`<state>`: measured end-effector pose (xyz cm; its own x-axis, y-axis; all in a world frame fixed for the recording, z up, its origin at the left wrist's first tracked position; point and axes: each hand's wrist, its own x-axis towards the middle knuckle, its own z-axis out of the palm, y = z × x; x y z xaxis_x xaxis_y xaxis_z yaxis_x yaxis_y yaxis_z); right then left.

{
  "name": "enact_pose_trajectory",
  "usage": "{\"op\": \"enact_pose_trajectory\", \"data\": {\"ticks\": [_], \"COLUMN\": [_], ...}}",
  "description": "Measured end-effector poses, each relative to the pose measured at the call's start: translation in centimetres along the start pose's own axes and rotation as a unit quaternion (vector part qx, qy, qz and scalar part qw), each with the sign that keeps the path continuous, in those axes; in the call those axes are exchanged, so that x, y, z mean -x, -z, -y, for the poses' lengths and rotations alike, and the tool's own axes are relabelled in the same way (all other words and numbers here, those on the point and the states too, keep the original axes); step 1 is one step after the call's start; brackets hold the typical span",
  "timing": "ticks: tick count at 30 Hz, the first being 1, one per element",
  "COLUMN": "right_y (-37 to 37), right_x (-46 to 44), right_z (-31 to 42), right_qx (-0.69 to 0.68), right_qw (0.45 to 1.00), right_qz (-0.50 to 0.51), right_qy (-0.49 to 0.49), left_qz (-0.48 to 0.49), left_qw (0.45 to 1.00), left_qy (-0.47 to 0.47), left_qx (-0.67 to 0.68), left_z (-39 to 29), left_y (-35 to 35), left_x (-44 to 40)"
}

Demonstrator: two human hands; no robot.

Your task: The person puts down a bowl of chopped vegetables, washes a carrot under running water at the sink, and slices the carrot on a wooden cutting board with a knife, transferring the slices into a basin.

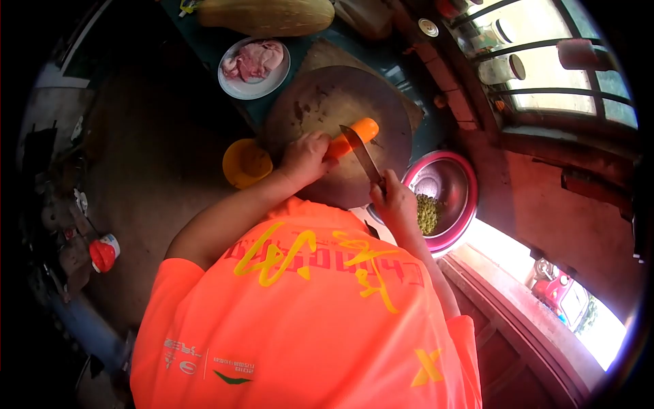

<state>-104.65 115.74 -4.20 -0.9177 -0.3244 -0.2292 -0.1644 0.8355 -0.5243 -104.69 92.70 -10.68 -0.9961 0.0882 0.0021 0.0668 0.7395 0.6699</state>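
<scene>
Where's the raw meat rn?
Head view, upper left: the raw meat is on the white plate, beside the far-left edge of the round chopping board, just on the near side of the large gourd.

Carrot (366,128): orange, peeled-looking, rounded at its far end; lies diagonally on the round board (327,102). Knife (364,157): dark narrow blade, tilted, laid across the carrot near that end; cut depth not discernible.

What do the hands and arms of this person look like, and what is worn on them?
The left hand and right hand are bare, with no glove or wristband visible. Short, bright orange-red fabric sleeves leave both forearms uncovered. Rings: I cannot tell.
</scene>
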Motion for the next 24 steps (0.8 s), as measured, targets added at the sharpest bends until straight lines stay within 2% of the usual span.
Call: {"op": "enact_pose_trajectory", "data": {"ticks": [10,17,19,24], "right_y": [0.8,0.7,1.0,0.2], "right_x": [-2.7,-4.1,-5.1,-4.5], "right_z": [2.3,3.0,3.0,2.7], "right_qx": [0.110,0.098,0.096,0.101], "right_qw": [0.992,0.993,0.991,0.991], "right_qz": [0.061,0.066,0.096,0.084], "right_qy": [-0.011,-0.026,0.010,-0.013], "left_qz": [0.003,-0.004,0.003,0.011], "left_qw": [1.000,1.000,1.000,0.999], "left_qy": [0.003,-0.019,-0.023,-0.021], "left_qx": [-0.001,0.008,-0.005,-0.026], "left_z": [-0.1,0.5,0.7,0.2], "left_y": [-0.1,-0.2,-0.2,-0.1], "left_x": [0.0,-0.2,-0.2,-0.2]}}
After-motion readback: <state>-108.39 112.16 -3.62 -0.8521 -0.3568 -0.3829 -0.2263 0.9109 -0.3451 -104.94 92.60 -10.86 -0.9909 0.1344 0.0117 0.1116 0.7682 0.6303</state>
